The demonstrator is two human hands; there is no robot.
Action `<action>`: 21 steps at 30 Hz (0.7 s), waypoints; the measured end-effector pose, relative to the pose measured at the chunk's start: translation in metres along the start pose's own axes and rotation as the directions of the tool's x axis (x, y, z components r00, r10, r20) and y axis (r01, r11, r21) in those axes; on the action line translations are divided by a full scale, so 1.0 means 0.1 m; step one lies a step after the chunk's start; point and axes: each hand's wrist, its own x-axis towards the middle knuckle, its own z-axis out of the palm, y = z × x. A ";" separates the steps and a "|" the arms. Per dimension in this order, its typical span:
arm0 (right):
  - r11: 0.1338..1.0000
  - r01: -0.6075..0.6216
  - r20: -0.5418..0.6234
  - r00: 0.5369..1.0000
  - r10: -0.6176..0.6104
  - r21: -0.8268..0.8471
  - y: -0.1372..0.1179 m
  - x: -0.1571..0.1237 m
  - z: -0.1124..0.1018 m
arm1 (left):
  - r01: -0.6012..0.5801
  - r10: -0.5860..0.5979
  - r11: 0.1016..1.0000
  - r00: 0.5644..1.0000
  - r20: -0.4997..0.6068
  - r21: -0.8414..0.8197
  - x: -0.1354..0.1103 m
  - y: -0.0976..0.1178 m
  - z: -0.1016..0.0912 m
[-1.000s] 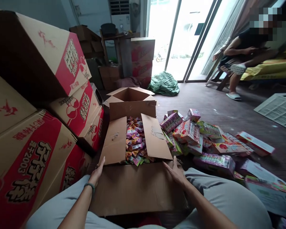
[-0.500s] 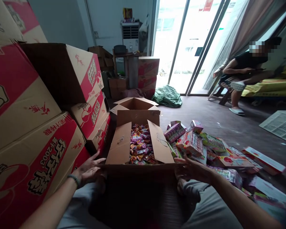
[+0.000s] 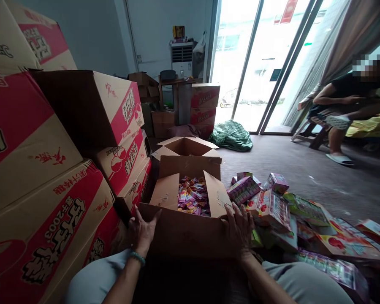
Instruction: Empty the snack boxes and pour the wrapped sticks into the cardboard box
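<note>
An open cardboard box (image 3: 190, 234) sits on the floor between my knees, its far flap standing up and its side flaps leaning inward. Many small wrapped candies (image 3: 192, 196) in purple, pink and orange fill it. My left hand (image 3: 144, 230) clasps the near left corner, thumb on the front face and index finger at the left side; a beaded bracelet circles that wrist. At the near right corner, the fingers of my right hand (image 3: 239, 226) curve over the upper edge. The undersides of both hands are hidden.
Printed cartons (image 3: 53, 219) are stacked high close on the left. Another open box (image 3: 185, 145) stands just beyond. Colourful candy packs (image 3: 272, 207) lie piled on the right. A green sack (image 3: 231, 135) rests by the glass door. A person (image 3: 342, 101) sits at the far right.
My hands have moved from beside the box's near corners onto them, the right one inward over the edge. The near edge now slants, lower at the right. My view has shifted left.
</note>
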 end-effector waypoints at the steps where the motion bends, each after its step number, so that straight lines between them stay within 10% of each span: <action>1: 1.000 0.018 0.016 1.000 -0.017 -0.008 0.00 0.01 0.08 | 0.042 -0.040 0.999 0.998 -0.042 0.027 0.03 0.01 0.08; 4: 0.999 -0.042 0.236 0.971 0.046 -0.022 0.00 0.12 0.33 | 0.197 -0.193 0.980 0.974 -0.119 0.026 0.09 0.01 0.31; 7: 0.959 -0.229 0.572 0.769 0.285 -0.168 0.04 0.13 0.63 | 0.288 -0.289 0.952 0.957 -0.001 0.106 0.11 -0.01 0.54; 10: 0.911 -0.276 0.675 0.612 0.412 -0.306 0.17 -0.03 0.91 | 0.271 -0.296 0.927 0.953 0.064 0.259 0.11 -0.06 0.74; 15: 0.945 -0.169 0.646 0.695 0.316 -0.281 0.38 0.12 1.24 | 0.179 -0.189 0.885 0.982 -0.020 0.431 0.16 -0.14 0.95; 21: 0.998 0.060 0.326 0.944 -0.050 -0.020 0.05 1.83 1.73 | 0.143 -0.109 0.802 0.990 -0.093 0.579 0.18 -0.24 1.11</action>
